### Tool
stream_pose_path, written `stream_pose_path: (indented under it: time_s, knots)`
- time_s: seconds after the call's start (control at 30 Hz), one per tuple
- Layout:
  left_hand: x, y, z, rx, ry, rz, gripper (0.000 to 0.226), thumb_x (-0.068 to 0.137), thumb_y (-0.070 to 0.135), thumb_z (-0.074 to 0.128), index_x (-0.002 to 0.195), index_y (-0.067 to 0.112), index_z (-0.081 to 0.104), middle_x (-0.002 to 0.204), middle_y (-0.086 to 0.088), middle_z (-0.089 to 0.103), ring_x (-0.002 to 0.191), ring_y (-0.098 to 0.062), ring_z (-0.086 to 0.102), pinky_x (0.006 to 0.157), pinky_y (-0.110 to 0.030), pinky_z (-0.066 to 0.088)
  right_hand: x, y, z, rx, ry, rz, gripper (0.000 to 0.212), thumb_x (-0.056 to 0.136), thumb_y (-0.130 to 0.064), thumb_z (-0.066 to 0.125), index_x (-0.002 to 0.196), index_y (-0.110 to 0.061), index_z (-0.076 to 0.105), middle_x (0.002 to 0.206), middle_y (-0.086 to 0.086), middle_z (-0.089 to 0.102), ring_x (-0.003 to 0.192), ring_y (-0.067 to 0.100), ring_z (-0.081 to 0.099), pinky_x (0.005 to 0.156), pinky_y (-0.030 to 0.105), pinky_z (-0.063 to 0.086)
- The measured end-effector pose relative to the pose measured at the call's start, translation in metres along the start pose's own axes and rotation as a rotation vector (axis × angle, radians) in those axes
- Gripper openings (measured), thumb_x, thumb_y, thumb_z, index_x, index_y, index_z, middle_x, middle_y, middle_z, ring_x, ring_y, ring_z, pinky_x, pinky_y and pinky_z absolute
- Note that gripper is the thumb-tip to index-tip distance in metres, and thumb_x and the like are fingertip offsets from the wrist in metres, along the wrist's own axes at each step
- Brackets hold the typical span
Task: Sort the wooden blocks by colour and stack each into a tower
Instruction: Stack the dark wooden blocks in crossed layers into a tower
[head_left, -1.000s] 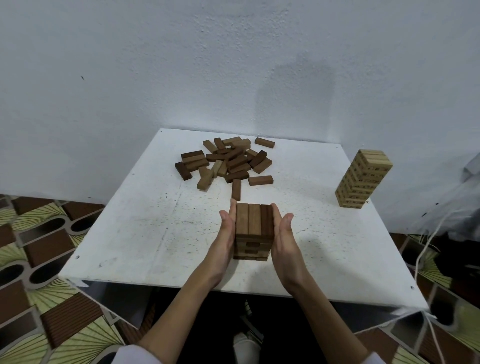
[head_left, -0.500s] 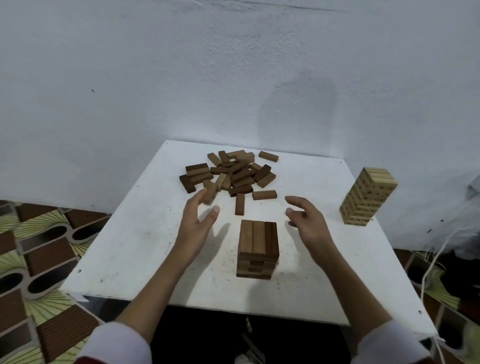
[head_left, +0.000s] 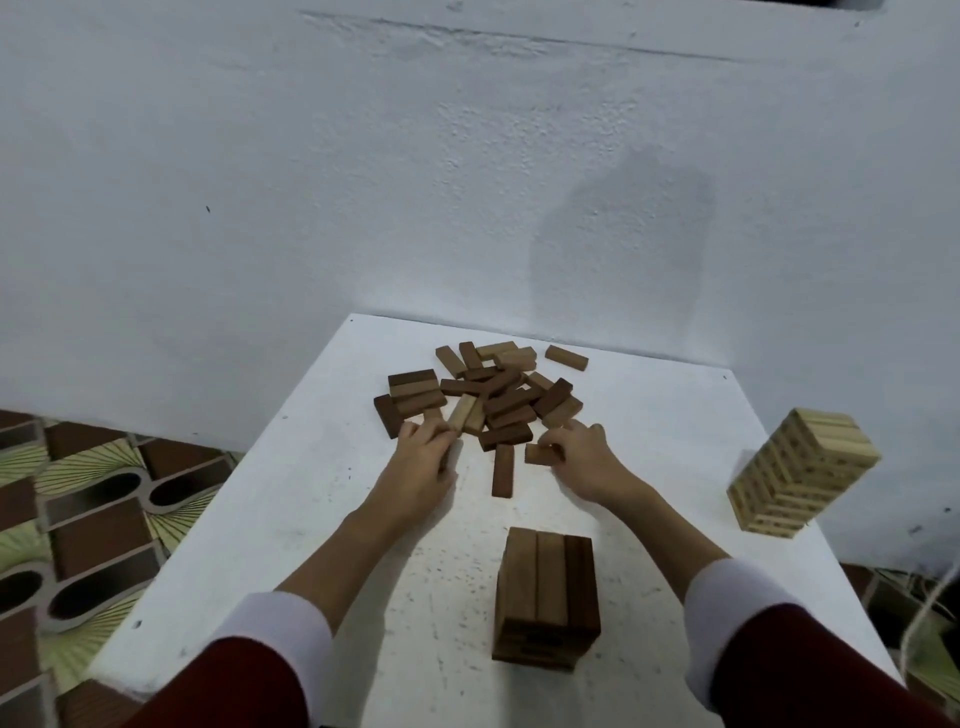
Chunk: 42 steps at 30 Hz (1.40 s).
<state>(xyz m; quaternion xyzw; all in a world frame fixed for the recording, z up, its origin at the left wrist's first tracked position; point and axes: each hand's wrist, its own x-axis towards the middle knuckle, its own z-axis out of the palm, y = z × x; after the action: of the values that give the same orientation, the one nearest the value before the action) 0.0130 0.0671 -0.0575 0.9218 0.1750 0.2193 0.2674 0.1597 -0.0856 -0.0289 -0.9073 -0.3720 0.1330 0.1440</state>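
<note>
Left hand (head_left: 423, 470) is reaching to the near-left edge of the loose block pile (head_left: 488, 397), fingers curling around a brown block there; that block is mostly hidden under the fingers, so how firmly it is being held cannot be told. Its forearm is showing a white cuff over a dark red sleeve (head_left: 228, 680).

Loose block pile is lying at the far middle of the white table (head_left: 291, 519), holding mixed dark brown and lighter brown blocks, some overlapping, some lying flat beside each other. One dark block (head_left: 502, 470) is lying alone just in front of the pile, between the two hands, pointing lengthwise toward the person.

Brown tower (head_left: 548, 605) is standing upright near the table's front edge, apart from both hands, three blocks showing side by side on its top layer.

Right hand (head_left: 584, 462) is resting at the near-right edge of the pile, fingers and thumb pinching a short brown block (head_left: 540, 453) that is sitting on or just above the tabletop.

Light tower (head_left: 802, 478) of pale wood is standing at the right edge of the table, well apart from the hands, appearing tilted in the wide-angle view.
</note>
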Motion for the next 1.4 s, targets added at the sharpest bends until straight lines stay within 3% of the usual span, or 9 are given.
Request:
stream_pose_path:
  time_s: [0.07,0.17,0.33,0.47,0.6,0.77,1.1,1.27,1.4]
  knots:
    - [-0.004,-0.002,0.001,-0.005,-0.066,0.019,0.034,0.084,0.01,0.063,0.118,0.007,0.061,0.13,0.004,0.044,0.109,-0.011,0.031,0.094,-0.021,0.032,-0.001,-0.005,0.0,0.079,0.016,0.0,0.018,0.093,-0.012,0.054,0.107,-0.009,0.064,0.108,0.01,0.055,0.1,0.027,0.05,0.08,0.029,0.04]
    - [-0.014,-0.001,0.005,-0.035,-0.127,0.053,0.026,0.083,0.014,0.066,0.108,0.01,0.063,0.123,0.008,0.042,0.105,-0.005,0.028,0.096,-0.025,0.037,-0.001,-0.014,-0.002,0.154,-0.009,0.03,0.025,0.092,-0.027,0.058,0.097,-0.003,0.062,0.092,0.009,0.06,0.079,0.019,0.056,0.068,0.028,0.043]
    - [-0.014,0.009,0.009,-0.073,-0.21,0.03,0.052,0.087,0.019,0.061,0.136,0.021,0.044,0.132,0.005,0.034,0.12,-0.009,0.031,0.102,-0.024,0.035,-0.001,-0.024,-0.002,0.18,-0.065,0.077,0.025,0.084,-0.018,0.068,0.104,-0.005,0.061,0.098,0.009,0.063,0.082,0.019,0.06,0.068,0.026,0.049]
    - [-0.01,0.014,0.014,0.081,-0.314,0.125,0.064,0.089,0.016,0.049,0.146,0.033,0.026,0.133,0.001,0.03,0.119,-0.017,0.029,0.101,-0.027,0.034,-0.009,-0.033,-0.006,0.441,-0.065,0.07,0.019,0.091,-0.012,0.056,0.106,-0.002,0.061,0.077,0.004,0.06,0.064,0.011,0.056,0.056,0.015,0.044]
    - [-0.011,0.012,0.016,0.152,-0.282,0.14,0.055,0.092,0.019,0.045,0.144,0.032,0.034,0.13,-0.003,0.032,0.115,-0.019,0.032,0.097,-0.028,0.035,-0.016,-0.034,-0.012,0.492,-0.157,0.066,0.029,0.091,0.0,0.044,0.118,-0.001,0.056,0.102,0.013,0.065,0.084,0.018,0.062,0.07,0.023,0.047]
    - [-0.02,0.011,0.014,0.161,-0.249,0.133,0.049,0.093,0.025,0.049,0.141,0.029,0.04,0.131,-0.002,0.034,0.114,-0.017,0.032,0.1,-0.029,0.037,-0.027,-0.041,-0.024,0.379,-0.202,-0.02,0.029,0.096,-0.011,0.045,0.124,-0.007,0.054,0.119,0.01,0.059,0.101,0.02,0.058,0.075,0.023,0.043]
    - [-0.062,-0.01,-0.01,0.131,-0.154,0.11,0.055,0.078,0.046,0.069,0.128,0.03,0.056,0.122,-0.001,0.043,0.102,-0.012,0.032,0.09,-0.032,0.041,-0.071,-0.11,-0.059,0.117,-0.217,-0.224,0.028,0.099,-0.021,0.043,0.12,-0.009,0.057,0.119,0.004,0.059,0.104,0.017,0.056,0.085,0.026,0.042]
    - [-0.088,-0.024,-0.021,0.102,-0.085,0.062,0.07,0.065,0.076,0.052,0.114,0.027,0.061,0.12,0.003,0.042,0.101,-0.013,0.029,0.085,-0.032,0.039,-0.1,-0.151,-0.049,0.166,-0.188,-0.273,0.029,0.099,-0.021,0.042,0.124,-0.012,0.054,0.125,0.003,0.056,0.107,0.016,0.055,0.083,0.022,0.04]
    - [-0.094,-0.027,-0.022,0.093,-0.027,0.001,0.06,0.071,0.068,0.05,0.114,0.026,0.057,0.118,0.004,0.042,0.102,-0.017,0.032,0.082,-0.032,0.038,-0.107,-0.165,-0.015,0.336,-0.137,-0.184,0.03,0.098,-0.017,0.042,0.126,-0.01,0.051,0.123,0.004,0.056,0.098,0.013,0.052,0.075,0.018,0.04]
